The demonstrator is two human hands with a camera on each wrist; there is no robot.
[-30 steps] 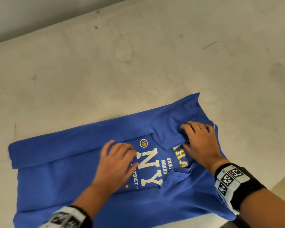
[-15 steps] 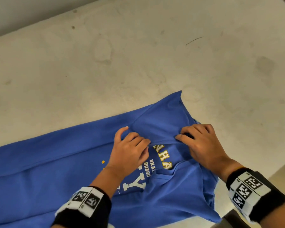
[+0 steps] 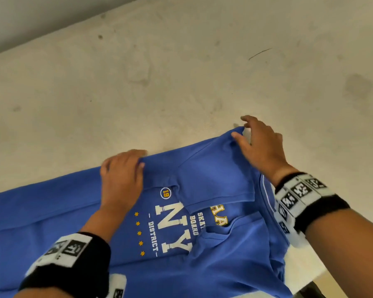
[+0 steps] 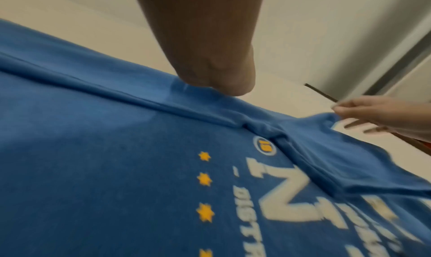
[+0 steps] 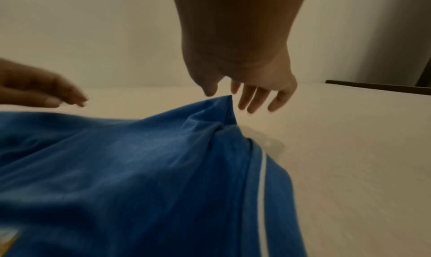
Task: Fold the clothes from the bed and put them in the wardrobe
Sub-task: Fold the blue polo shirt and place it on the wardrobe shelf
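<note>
The blue T-shirt (image 3: 78, 216) lies flat, print side up, on the pale bed (image 3: 181, 82), with its far long edge and one sleeve (image 3: 215, 181) already turned in over the chest print.

Left hand (image 3: 122, 179): fingers curled over the far folded edge, pressing and apparently gripping it; the wrist view shows the heel of the hand bearing down on the crease. Right hand (image 3: 261, 147): thumb and forefinger pinch the raised shoulder corner of the shirt, the other fingers spread loosely beyond it over the bed. Between the two grips the folded edge runs nearly straight.

Judgement on the step in hand: the fold line needs tensioning. The right grip should draw the corner away from the left grip, level with the crease, then lay it down flat; the left should hold as anchor so the sleeve beneath it does not creep back off the print.

Against the frame half a second earlier: both hands were close together at the sleeve hem over the lettering; they now stand apart along the far edge, and more of the print is exposed.
</note>
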